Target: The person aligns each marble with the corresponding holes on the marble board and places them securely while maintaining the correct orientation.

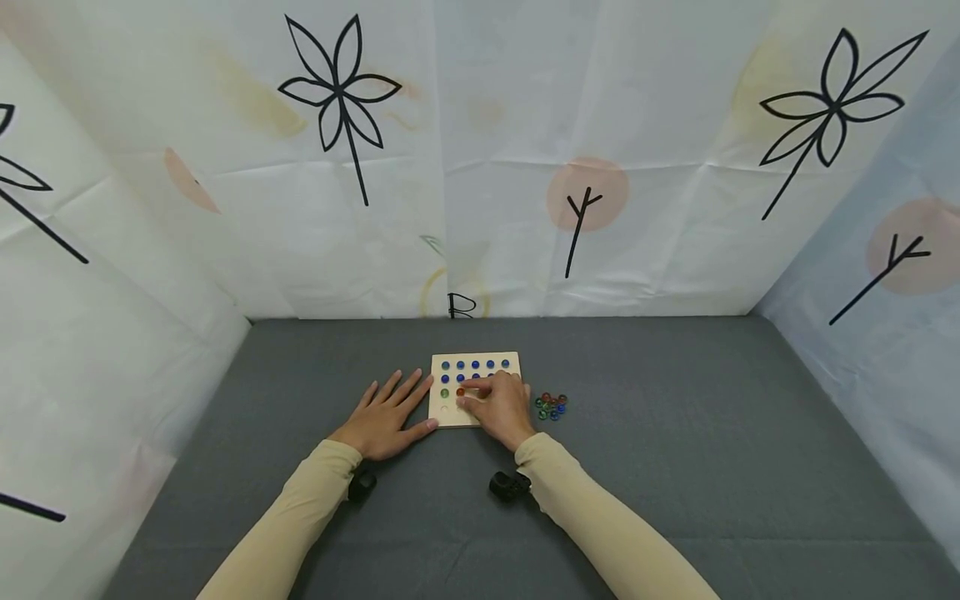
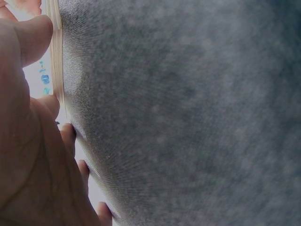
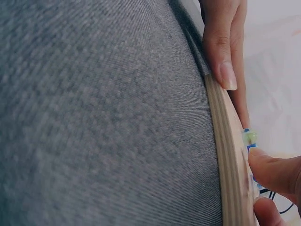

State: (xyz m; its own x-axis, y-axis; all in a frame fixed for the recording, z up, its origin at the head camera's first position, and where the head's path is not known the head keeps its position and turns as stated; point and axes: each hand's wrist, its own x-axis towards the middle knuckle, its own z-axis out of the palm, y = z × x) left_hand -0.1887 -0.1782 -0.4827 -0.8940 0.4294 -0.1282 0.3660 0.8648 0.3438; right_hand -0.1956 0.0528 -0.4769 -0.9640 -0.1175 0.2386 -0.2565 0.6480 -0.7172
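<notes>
A pale wooden board (image 1: 453, 418) with rows of round holes lies on the grey table. Blue marbles (image 1: 476, 365) fill its far rows, and a green marble (image 1: 445, 393) sits in the third row. My right hand (image 1: 504, 410) reaches over the board's right part, covering some holes; its thumb and index finger are around a red marble (image 1: 461, 392) in the third row. My left hand (image 1: 386, 421) lies flat with spread fingers, its thumb touching the board's near left corner. In the right wrist view, my right thumb (image 3: 275, 172) hides the red marble.
A small cluster of loose red, green and blue marbles (image 1: 551, 407) lies on the table right of the board. Grey cloth covers the table (image 1: 675, 467). A white patterned curtain (image 1: 495, 233) stands behind and at both sides.
</notes>
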